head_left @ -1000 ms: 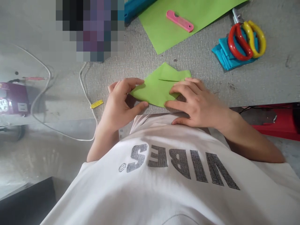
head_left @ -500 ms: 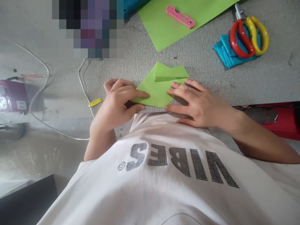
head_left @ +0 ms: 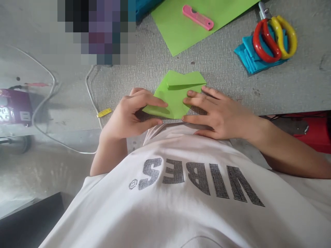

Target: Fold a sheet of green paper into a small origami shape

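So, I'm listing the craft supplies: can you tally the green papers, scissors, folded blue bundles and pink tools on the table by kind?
Green papers: 2, the folded piece and the flat sheet
Red-and-yellow-handled scissors: 1
Folded blue bundle: 1
Pink tool, apparently a folding cutter: 1
Total: 5

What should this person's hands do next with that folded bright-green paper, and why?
Perhaps the bare left hand should press down the narrow green flap on the folded bright-green paper: a dark shadow under its near edge suggests it isn't lying flat. The bare right hand has fingertips on the paper's right side, which could steady it.
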Demonstrator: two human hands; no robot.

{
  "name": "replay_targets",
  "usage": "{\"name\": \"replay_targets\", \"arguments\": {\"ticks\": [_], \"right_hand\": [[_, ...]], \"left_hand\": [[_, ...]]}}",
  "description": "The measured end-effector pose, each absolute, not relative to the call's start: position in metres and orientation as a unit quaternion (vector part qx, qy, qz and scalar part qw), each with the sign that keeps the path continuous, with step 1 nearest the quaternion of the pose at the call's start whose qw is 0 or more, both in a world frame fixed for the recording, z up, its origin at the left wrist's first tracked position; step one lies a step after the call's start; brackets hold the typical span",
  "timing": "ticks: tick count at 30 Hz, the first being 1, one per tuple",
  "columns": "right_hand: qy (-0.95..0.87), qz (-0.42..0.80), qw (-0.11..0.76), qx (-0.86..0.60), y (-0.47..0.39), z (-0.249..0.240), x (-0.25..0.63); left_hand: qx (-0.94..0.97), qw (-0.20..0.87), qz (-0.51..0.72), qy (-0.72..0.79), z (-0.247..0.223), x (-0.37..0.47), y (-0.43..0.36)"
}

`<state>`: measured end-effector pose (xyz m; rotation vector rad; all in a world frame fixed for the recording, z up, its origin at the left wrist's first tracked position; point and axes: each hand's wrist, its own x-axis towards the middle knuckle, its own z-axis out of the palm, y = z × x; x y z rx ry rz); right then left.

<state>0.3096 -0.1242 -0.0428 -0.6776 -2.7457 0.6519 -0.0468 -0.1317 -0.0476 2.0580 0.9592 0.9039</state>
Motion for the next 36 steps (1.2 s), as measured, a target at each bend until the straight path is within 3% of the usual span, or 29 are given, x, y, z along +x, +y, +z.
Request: {"name": "replay_targets", "arguments": {"ticks": [9,14,19,26,36], "right_hand": [[-0.946,0.215,0.129,-0.207,-0.121,-0.043,0.313],[-0.943,0.227,0.137,-0.202,-0.12,-0.041,0.313],[-0.964,0.154,0.11,-0.187,-0.12,-0.04,0.315],[-0.942,0.232,0.131,-0.206,-0.119,-0.05,0.313],[-0.973,0.111,0.111,-0.17,-0.116,-0.044,0.314]], "left_hand": [[0.796,0.456,0.174,0.357,-0.028,-0.059,-0.118],[0.772,0.473,0.17,0.39,-0.023,-0.045,-0.119],[0.802,0.453,0.141,0.363,-0.03,-0.045,-0.123],[0.778,0.377,0.321,0.386,-0.046,-0.045,-0.139],[0.786,0.297,0.329,0.431,-0.042,-0.037,-0.153]]}}
